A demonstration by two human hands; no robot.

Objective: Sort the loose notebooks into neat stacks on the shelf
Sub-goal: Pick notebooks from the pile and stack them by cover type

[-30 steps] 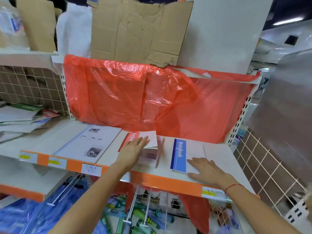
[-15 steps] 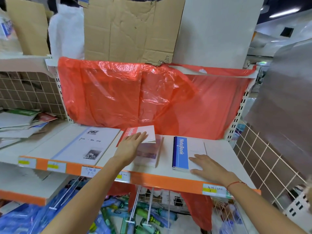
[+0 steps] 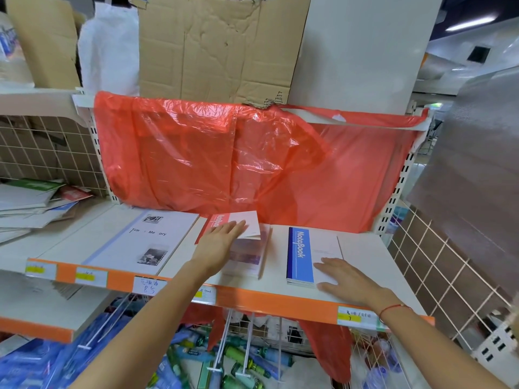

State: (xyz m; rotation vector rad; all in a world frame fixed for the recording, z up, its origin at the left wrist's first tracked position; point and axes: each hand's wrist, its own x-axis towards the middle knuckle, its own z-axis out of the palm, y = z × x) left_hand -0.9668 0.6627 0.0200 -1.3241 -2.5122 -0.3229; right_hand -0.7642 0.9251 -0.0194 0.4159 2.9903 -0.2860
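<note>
White shelf (image 3: 362, 254) with orange price strip along the front edge, red plastic sheet (image 3: 224, 158) draped behind, torn cardboard (image 3: 213, 46) above. Far left, on the neighbouring shelf, a loose heap of notebooks and papers (image 3: 31, 203), not yet sorted. Left on the main shelf, large white "Time Memory" book (image 3: 140, 240), lying flat and square. Middle, a pale-covered stack (image 3: 250, 256) with a red-spined "Notebook" (image 3: 233, 223) on top, set askew and overhanging toward the back. Right, blue-spined "Notebook" stack (image 3: 311, 254), edges roughly aligned, near the front lip. Left hand (image 3: 219, 240) flat, fingers straight and together, pressing on the red-spined notebook. Right hand (image 3: 345, 276) flat, fingers spread, resting on the blue stack's near right corner. Step in hand, by the look: squaring and settling two stacks at once. Next move likely calls for turning the red notebook to match the stack beneath, or shifting it to a pile of its own kind; light sideways push, thin covers apt to slide.
</note>
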